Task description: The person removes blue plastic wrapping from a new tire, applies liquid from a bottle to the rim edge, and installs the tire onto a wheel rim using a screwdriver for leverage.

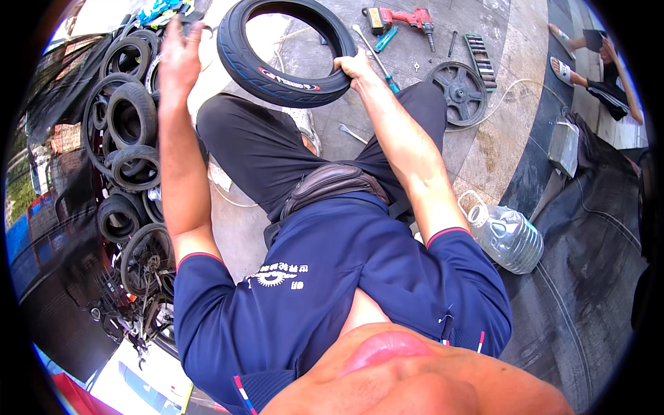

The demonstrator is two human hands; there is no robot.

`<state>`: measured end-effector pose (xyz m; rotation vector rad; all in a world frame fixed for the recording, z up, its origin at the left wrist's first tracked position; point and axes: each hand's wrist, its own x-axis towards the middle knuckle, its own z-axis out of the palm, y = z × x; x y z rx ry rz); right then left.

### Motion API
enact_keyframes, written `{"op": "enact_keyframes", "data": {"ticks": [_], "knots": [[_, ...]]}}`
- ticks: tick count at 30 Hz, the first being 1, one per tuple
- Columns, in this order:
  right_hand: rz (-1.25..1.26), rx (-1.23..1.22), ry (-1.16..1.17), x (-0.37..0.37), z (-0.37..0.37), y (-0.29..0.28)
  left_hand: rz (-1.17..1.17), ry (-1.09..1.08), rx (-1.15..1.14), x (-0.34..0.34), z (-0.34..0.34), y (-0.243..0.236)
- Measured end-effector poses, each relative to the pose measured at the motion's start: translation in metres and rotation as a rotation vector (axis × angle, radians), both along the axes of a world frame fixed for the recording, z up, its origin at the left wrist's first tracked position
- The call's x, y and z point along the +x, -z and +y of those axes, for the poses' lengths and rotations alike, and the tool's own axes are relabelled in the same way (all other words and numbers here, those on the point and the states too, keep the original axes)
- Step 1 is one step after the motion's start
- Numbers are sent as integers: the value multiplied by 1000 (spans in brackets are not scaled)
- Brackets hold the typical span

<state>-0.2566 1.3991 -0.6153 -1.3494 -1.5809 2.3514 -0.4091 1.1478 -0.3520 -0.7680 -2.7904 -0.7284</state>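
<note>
A black tyre with blue lines [280, 88] is held up above my knees, and my right hand [353, 68] grips its right side. My left hand [181, 52] is raised just left of the tyre, fingers apart, with nothing visible in it. Beyond my right knee lie a black spoked wheel rim [462, 107], a red and black power tool [404, 21], a socket set [479, 59] and a screwdriver with a teal handle [391, 82]. A smaller metal tool [351, 133] lies on the paving between my legs.
Stacked tyres [131, 124] and bicycle parts [145, 277] line my left side. A pale hose [513, 86] crosses the paving. A plastic jug [505, 238] stands by my right elbow, a grey box [564, 151] beyond it. Another person [605, 97] sits at the far right.
</note>
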Motion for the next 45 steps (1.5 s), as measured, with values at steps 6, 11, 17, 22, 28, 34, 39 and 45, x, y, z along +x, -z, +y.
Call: {"op": "enact_keyframes", "data": {"ticks": [6,11,17,22,28,34,39,45], "knots": [[-25,-167,96,2,-6,4,332,-135,419,33,-16,-111],[115,132,143,-16,-29,-6,295,-164,648,-9,-21,-32],[296,426,312,6,-1,-26,-335,-23,739,6,3,36],[572,787,390,44,1,-97,-879,47,1086,10,7,16],[867,1154,399,92,15,-195,-1196,689,1288,15,-12,20],[850,1234,333,114,12,-220,-1219,810,1311,19,-9,15],[817,1106,348,111,16,-185,-1283,923,1305,34,-5,21],[1007,469,273,118,46,-169,-1240,909,1214,13,-7,66]]}}
